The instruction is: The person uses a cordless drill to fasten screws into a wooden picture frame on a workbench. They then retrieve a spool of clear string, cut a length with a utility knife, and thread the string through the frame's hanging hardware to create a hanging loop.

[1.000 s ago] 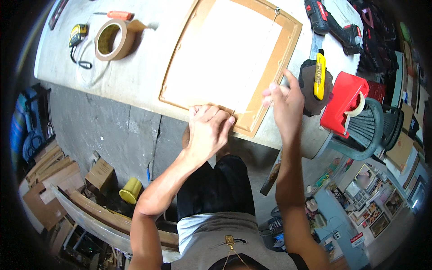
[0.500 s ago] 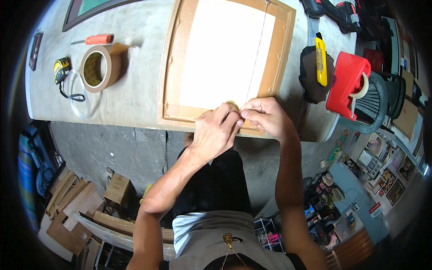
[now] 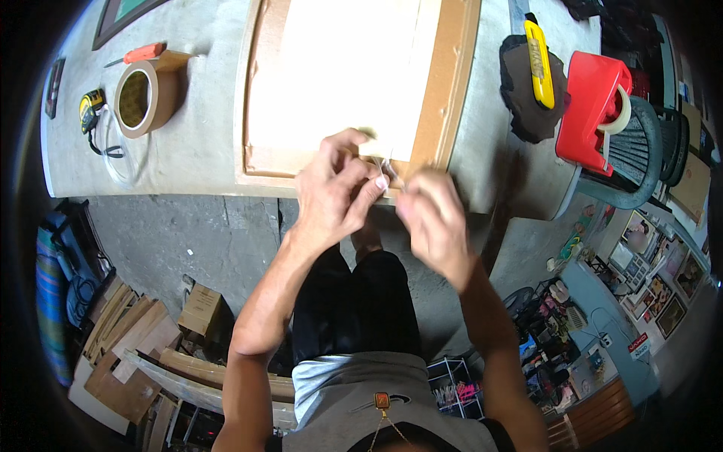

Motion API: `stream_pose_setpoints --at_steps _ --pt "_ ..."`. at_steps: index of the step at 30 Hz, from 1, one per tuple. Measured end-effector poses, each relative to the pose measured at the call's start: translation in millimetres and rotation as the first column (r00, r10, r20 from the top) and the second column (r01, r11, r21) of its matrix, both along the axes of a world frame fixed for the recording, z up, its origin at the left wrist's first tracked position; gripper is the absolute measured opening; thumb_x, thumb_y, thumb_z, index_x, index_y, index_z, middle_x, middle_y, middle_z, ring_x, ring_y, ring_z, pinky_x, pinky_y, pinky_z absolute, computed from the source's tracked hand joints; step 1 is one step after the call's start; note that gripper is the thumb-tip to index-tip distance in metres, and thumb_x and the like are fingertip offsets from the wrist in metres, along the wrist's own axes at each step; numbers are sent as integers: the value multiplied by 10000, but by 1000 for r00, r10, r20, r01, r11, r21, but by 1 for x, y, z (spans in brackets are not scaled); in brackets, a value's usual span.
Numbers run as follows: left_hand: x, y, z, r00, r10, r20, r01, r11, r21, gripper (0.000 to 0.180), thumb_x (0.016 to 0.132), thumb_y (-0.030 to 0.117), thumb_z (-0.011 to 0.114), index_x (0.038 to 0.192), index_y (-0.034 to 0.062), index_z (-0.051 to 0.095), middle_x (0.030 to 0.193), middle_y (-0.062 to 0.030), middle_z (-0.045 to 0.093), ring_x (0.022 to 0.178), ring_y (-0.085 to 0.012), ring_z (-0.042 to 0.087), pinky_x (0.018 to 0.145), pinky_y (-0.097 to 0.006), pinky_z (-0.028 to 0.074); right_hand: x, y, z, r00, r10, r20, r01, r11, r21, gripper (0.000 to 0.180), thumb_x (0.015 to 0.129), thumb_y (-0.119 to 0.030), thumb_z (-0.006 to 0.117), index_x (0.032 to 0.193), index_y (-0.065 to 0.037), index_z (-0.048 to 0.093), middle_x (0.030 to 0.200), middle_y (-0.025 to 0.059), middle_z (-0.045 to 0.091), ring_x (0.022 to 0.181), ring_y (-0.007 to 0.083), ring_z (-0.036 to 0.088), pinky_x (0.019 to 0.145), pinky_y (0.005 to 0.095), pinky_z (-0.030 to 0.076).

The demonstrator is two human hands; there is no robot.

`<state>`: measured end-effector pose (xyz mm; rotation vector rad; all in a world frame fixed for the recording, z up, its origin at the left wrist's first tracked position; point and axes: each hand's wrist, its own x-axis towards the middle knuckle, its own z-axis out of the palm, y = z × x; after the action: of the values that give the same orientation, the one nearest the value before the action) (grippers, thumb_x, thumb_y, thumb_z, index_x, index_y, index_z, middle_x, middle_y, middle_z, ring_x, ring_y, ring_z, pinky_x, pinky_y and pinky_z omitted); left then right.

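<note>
A wooden picture frame (image 3: 458, 90) lies back side up on the table, a white sheet (image 3: 339, 75) over its brown backing. At its near edge, right of the middle, both my hands work on a thin, shiny cord (image 3: 388, 167). My left hand (image 3: 331, 192) pinches the cord between thumb and fingers just above the frame's near rail. Close by on the right, my right hand (image 3: 437, 222) is blurred, its fingers curled together at the cord's other end, beyond the table edge. How the cord is fastened to the frame is hidden by my fingers.
On the grey table (image 3: 207, 143), left, are a brown tape roll (image 3: 165, 94), a tape measure (image 3: 89, 105), an orange-handled screwdriver (image 3: 143, 53) and clear tubing (image 3: 120, 177). At right, a yellow utility knife (image 3: 539, 68) rests on dark cloth (image 3: 520, 113) beside a red tape dispenser (image 3: 584, 113).
My hands, together before, have parted slightly; the right one has swung down and toward me, with cord showing between them. The table and frame have shifted up and left in view.
</note>
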<state>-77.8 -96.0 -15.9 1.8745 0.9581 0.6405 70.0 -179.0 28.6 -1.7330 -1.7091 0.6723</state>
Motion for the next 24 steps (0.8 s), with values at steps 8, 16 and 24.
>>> stream_pose_setpoints --at_steps 8,16,24 --pt "0 7 -4 972 -226 -60 231 897 378 167 659 130 702 826 118 705 836 -8 590 674 -163 533 598 -288 466 12 -78 4 444 -256 -859 188 964 -190 190 920 -186 493 853 -24 566 730 88 601 970 264 600 1043 478 294" --pt "-2 0 -5 977 -149 -149 202 870 450 167 667 113 690 828 147 719 749 23 585 689 -162 521 614 -288 450 62 -22 13 318 -453 -833 345 874 -343 147 893 -65 495 839 54 564 655 30 468 600 107 409 605 265 373" --pt "0 -7 4 996 37 -81 -11 955 297 157 642 187 759 783 142 705 790 3 556 766 -189 485 686 -322 412 56 0 5 976 -114 -185 63 963 -261 150 846 -128 642 770 1 653 574 22 506 515 102 394 571 274 333"
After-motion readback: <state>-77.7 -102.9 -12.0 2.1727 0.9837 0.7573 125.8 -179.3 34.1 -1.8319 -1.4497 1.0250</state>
